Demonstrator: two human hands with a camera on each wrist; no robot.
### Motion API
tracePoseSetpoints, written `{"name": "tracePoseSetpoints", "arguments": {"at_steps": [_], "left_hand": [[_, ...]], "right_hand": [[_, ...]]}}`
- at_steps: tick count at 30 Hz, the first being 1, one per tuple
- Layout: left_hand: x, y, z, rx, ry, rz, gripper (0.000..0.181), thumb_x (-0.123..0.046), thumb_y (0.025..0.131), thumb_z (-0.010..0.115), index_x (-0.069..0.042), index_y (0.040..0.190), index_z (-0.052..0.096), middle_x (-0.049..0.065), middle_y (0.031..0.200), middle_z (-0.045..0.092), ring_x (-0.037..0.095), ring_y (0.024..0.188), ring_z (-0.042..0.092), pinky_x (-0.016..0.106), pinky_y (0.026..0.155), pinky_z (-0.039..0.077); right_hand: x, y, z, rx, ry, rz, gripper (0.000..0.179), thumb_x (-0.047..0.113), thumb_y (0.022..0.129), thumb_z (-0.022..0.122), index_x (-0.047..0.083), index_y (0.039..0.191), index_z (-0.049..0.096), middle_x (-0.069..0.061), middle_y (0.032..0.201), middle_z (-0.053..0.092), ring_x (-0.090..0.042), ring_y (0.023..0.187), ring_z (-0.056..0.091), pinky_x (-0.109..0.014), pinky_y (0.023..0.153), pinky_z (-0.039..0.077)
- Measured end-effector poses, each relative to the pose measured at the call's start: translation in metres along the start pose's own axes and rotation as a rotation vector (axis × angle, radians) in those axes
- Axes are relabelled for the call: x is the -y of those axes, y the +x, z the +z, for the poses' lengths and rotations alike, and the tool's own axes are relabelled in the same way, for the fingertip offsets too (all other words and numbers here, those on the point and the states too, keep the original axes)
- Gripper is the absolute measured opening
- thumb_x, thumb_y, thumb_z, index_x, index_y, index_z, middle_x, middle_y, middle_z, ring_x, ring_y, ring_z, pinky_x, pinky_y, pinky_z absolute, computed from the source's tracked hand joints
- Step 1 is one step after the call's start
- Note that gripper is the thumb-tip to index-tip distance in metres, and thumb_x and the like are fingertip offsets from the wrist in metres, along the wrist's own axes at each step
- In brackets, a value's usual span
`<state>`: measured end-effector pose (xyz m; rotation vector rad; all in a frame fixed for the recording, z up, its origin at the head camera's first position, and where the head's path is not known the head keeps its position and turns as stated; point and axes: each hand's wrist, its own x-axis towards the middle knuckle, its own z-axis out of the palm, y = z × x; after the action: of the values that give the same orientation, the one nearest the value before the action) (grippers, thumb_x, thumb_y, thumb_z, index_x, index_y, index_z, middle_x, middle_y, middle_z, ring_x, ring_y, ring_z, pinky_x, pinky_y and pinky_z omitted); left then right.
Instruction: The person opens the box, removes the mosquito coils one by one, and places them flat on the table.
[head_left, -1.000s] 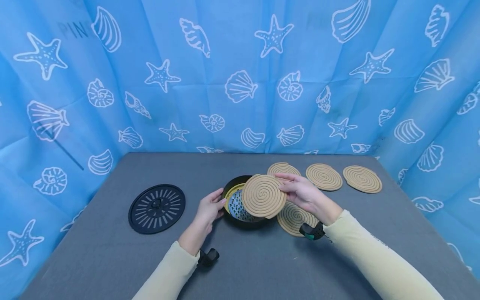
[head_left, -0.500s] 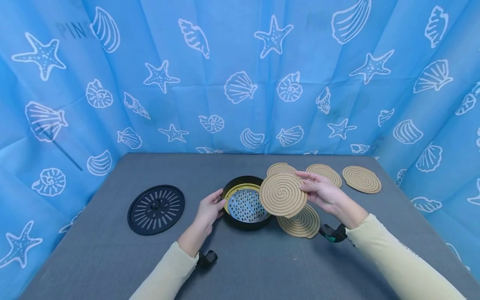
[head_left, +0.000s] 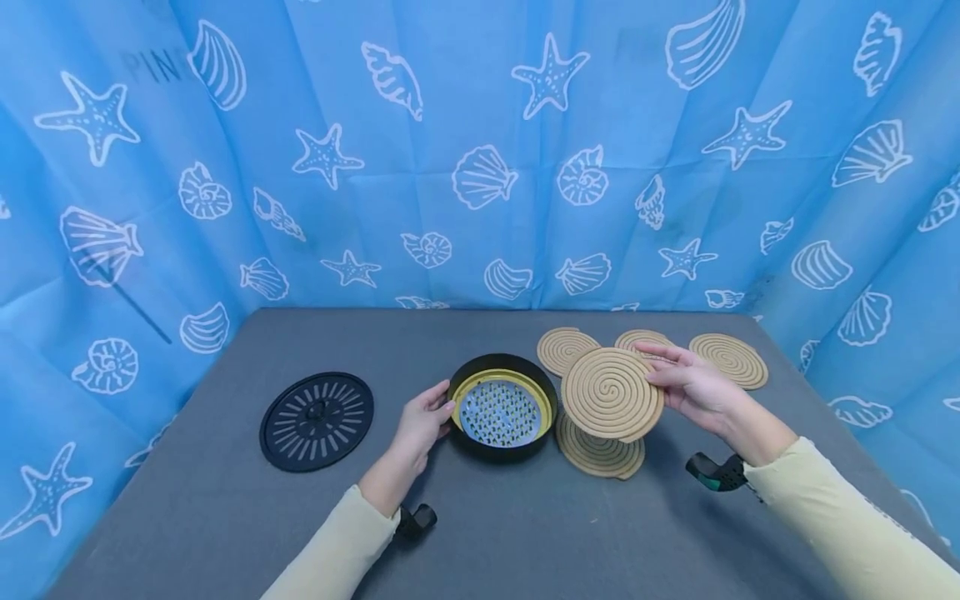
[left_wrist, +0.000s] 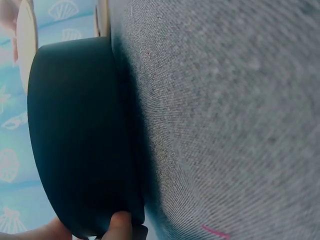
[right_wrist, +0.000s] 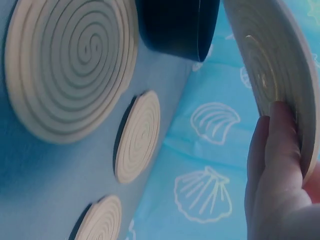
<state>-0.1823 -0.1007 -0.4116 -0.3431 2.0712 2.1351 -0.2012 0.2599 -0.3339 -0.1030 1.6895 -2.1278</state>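
Note:
My right hand (head_left: 697, 390) holds a tan spiral mosquito coil (head_left: 611, 392) by its right edge, raised above the table. In the right wrist view, fingers (right_wrist: 281, 145) lie along the coil's face. Below it another coil (head_left: 598, 461) lies flat, partly covered. My left hand (head_left: 420, 421) grips the left side of a round black mosquito coil holder (head_left: 506, 454); its thumb and fingers are at the wall. Inside the holder are a yellow ring (head_left: 546, 392) and a silvery perforated plate (head_left: 501, 414). The left wrist view shows the holder's dark outer wall (left_wrist: 80, 135).
A black slotted lid (head_left: 341, 437) with a central knob lies left of the holder. Toward the back right lie a left coil (head_left: 564, 350), a middle coil (head_left: 636, 340) partly hidden by my hand, and a right coil (head_left: 729, 360). A blue shell-patterned curtain (head_left: 480, 108) stands behind the grey-covered table (head_left: 517, 533).
My right hand has carried the coil rightward, away from over the holder, uncovering the yellow ring and perforated plate. The left hand stays on the holder.

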Motion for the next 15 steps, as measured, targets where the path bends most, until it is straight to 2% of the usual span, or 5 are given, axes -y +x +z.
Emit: {"name": "tracePoseSetpoints", "arguments": {"at_steps": [2,4,8,14,15], "left_hand": [[0.000,0.000,0.000,-0.002,0.001,-0.001,0.045,-0.002,0.100,0.049,-0.002,0.145,0.042,0.021,0.148,0.040,0.034,0.131,0.045,0.049,0.100,0.043],[0.000,0.000,0.000,-0.001,0.003,0.001,0.045,-0.002,0.100,0.050,-0.003,0.145,0.042,0.022,0.148,0.040,0.035,0.131,0.044,0.049,0.101,0.043],[-0.001,0.000,0.001,0.011,0.005,0.006,0.045,-0.002,0.100,0.049,-0.002,0.145,0.042,0.022,0.148,0.040,0.035,0.131,0.044,0.049,0.101,0.043],[-0.002,0.002,0.001,-0.001,0.010,0.002,0.045,-0.003,0.100,0.050,-0.003,0.145,0.043,0.021,0.148,0.041,0.034,0.131,0.044,0.049,0.101,0.043],[-0.002,0.002,0.001,-0.004,0.011,0.001,0.045,-0.002,0.100,0.050,-0.003,0.145,0.043,0.021,0.148,0.041,0.034,0.132,0.044,0.049,0.100,0.043]], "right_hand": [[0.001,-0.003,-0.005,0.005,0.014,-0.009,0.048,-0.014,0.095,0.044,0.007,0.137,0.039,0.000,0.106,0.067,-0.014,0.094,0.068,-0.029,0.077,0.056],[0.001,-0.005,-0.011,0.008,0.031,-0.024,0.042,-0.015,0.094,0.043,0.014,0.124,0.052,0.001,0.106,0.067,-0.015,0.094,0.068,-0.029,0.076,0.056],[0.001,-0.010,-0.024,-0.005,0.047,-0.037,0.047,-0.015,0.094,0.043,0.025,0.108,0.064,0.003,0.106,0.067,-0.015,0.094,0.067,-0.030,0.076,0.056],[-0.003,-0.013,-0.045,-0.049,0.037,-0.029,0.049,-0.014,0.095,0.044,0.017,0.132,0.044,0.009,0.105,0.066,-0.011,0.096,0.066,-0.029,0.079,0.055],[-0.004,-0.013,-0.049,-0.055,0.038,-0.025,0.049,-0.014,0.095,0.044,0.017,0.132,0.044,0.010,0.105,0.066,-0.010,0.096,0.066,-0.029,0.079,0.055]]}}
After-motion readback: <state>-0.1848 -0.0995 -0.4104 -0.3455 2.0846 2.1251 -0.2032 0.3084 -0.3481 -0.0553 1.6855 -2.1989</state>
